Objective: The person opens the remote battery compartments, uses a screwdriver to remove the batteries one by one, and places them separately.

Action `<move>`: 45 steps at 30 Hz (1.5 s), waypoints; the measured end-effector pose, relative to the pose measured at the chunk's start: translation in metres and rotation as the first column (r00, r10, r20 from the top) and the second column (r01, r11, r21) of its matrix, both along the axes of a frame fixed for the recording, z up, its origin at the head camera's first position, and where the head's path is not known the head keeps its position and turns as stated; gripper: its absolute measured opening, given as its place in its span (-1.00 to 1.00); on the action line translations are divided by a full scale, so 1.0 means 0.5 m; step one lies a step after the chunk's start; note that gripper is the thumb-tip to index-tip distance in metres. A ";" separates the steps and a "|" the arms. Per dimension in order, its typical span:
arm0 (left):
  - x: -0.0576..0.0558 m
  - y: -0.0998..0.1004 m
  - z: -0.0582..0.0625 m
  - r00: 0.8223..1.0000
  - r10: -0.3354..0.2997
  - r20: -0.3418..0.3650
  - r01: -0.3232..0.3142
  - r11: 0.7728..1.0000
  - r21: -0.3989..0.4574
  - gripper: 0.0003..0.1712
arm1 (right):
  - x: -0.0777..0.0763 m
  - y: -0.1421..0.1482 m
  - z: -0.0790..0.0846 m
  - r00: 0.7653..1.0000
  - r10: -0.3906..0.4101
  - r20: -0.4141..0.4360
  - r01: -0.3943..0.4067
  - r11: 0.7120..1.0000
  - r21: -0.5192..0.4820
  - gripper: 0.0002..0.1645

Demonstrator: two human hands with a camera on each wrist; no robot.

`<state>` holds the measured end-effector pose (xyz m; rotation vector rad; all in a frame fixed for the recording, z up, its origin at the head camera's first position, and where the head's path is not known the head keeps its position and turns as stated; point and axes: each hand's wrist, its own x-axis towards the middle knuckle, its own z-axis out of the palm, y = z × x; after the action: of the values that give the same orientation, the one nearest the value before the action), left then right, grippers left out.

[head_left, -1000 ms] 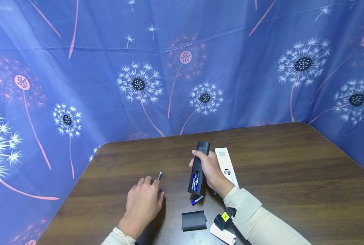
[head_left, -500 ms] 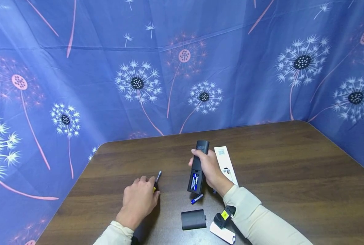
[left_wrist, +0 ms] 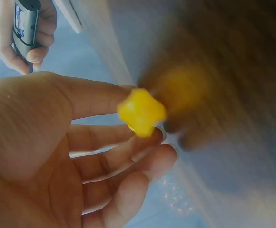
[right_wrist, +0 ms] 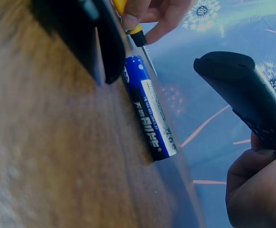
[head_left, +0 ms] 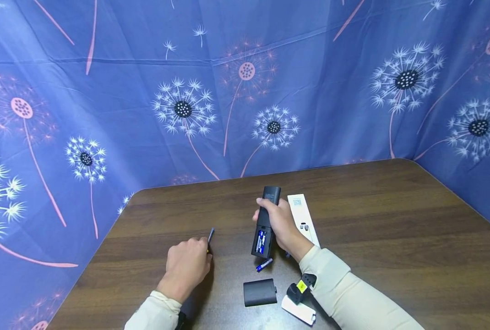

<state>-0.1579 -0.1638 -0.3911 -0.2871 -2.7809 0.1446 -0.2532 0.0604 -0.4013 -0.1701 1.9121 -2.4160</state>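
My left hand [head_left: 187,263] pinches a screwdriver [head_left: 211,234] low over the table, its shaft pointing away. In the left wrist view, the yellow handle end [left_wrist: 142,113] sits between thumb and fingers. My right hand [head_left: 285,224] grips a black remote control [head_left: 264,222], back side up and battery compartment uncovered. Blue batteries [head_left: 261,241] lie inside that compartment. Just below the remote's near end, a loose blue battery [head_left: 264,265] rests on the table, its label readable side-on in the right wrist view. Closer to me lies a black rectangular cover [head_left: 260,293].
A long white box [head_left: 300,213] lies beside and partly behind my right hand. Nearer, a white oblong object [head_left: 298,311] lies by the black wrist strap [head_left: 296,293] with a yellow tag. The wooden table [head_left: 372,211] meets a blue patterned curtain [head_left: 236,114] at the back.
My left hand has shifted slightly left and drawn the screwdriver with it, so more of the shaft shows. The right hand and remote stay nearly still; the head view tilts slightly.
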 end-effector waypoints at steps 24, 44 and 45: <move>-0.002 0.000 -0.009 1.000 -0.005 0.017 0.004 1.000 0.015 -0.85 | 0.000 0.000 -0.005 1.000 0.005 -0.009 -0.005 1.000 0.007 -0.60; 0.002 0.011 -0.007 1.000 -0.010 -0.022 0.013 0.992 0.128 -0.77 | 0.003 0.002 -0.003 1.000 0.003 0.007 -0.003 1.000 0.029 -0.53; 0.002 0.012 -0.007 1.000 -0.011 -0.022 0.014 0.991 0.133 -0.76 | 0.002 0.002 -0.002 1.000 0.004 0.004 -0.004 1.000 0.027 -0.53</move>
<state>-0.1572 -0.1579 -0.3944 -0.2678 -2.7518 -0.0415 -0.2521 0.0615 -0.4026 -0.1672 1.9390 -2.3850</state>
